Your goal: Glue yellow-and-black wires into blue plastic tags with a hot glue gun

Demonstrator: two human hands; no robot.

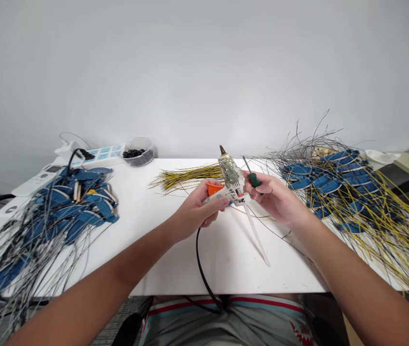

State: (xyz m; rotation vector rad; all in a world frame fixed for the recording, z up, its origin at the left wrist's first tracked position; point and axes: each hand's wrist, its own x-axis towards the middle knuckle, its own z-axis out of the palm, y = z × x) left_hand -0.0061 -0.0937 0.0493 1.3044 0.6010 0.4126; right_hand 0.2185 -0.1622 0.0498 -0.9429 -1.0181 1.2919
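My left hand (208, 204) is wrapped round the handle of a hot glue gun (231, 180), which has an orange trigger and a dark nozzle tipped upward. A pale glue stick (257, 235) sticks out of its back end, and a black cord hangs from the handle. In my right hand (271, 194) is a small screwdriver (253, 180) with a green handle, its metal shaft pointing up beside the gun. The fingers of this hand are close to the gun's body; whether they touch it I cannot tell. Something blue shows just under the gun, mostly hidden.
Yellow and black wires (186, 178) lie bundled behind the gun. Blue parts with wires are heaped at left (89, 211) and at right (323, 182). A clear round tub (138, 153) of small black pieces stands by a power strip (104, 154) on the white table (175, 264).
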